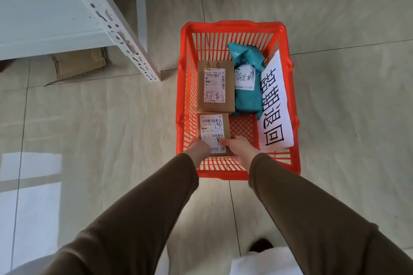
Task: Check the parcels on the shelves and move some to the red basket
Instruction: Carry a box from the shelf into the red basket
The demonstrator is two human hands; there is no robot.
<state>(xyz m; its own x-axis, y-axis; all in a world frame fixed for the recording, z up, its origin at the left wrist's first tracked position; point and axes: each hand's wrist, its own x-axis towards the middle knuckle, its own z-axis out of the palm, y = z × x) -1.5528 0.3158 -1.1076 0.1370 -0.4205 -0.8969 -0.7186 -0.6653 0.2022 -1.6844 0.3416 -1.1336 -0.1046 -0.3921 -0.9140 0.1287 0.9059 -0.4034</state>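
parcel [214, 133] between both grips, inside red basket [237, 24]

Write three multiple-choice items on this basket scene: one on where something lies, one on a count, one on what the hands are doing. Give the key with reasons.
1. Where does the teal mailer bag lie in the red basket?
A. On the floor outside it
B. Right of the larger cardboard box, beside the white sign
C. Under the small box

2. How many cardboard boxes are in the basket?
A. Two
B. Four
C. None

3. What are the hands doing?
A. Hanging idle
B. Lifting the basket by its rim
C. Both holding the small box at its near end

Key: 1 B, the bag sits between the larger cardboard box and the white sign. 2 A, only the larger box and the small box show. 3 C, the left hand and right hand each have a grip on that box's near corners.
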